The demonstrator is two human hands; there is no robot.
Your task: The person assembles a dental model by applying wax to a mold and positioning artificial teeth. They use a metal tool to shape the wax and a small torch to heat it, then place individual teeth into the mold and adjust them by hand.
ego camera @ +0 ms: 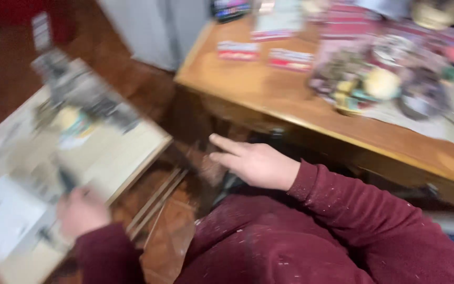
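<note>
Maroon sleeves, both your arms. Frame badly blurred. Your left hand closed around dark slim object, kind unreadable, over cluttered pale side table. Your right hand open, fingers spread, empty, near wooden desk edge. Risk: fast motion could sweep clutter off pale table; blurred view hinders aim.

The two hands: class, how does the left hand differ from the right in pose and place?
The left hand is curled, over the pale low table; the right hand lies flat with fingers stretched out, below the wooden desk. The left is more blurred than the right. Both wear dark red sleeves.
</note>
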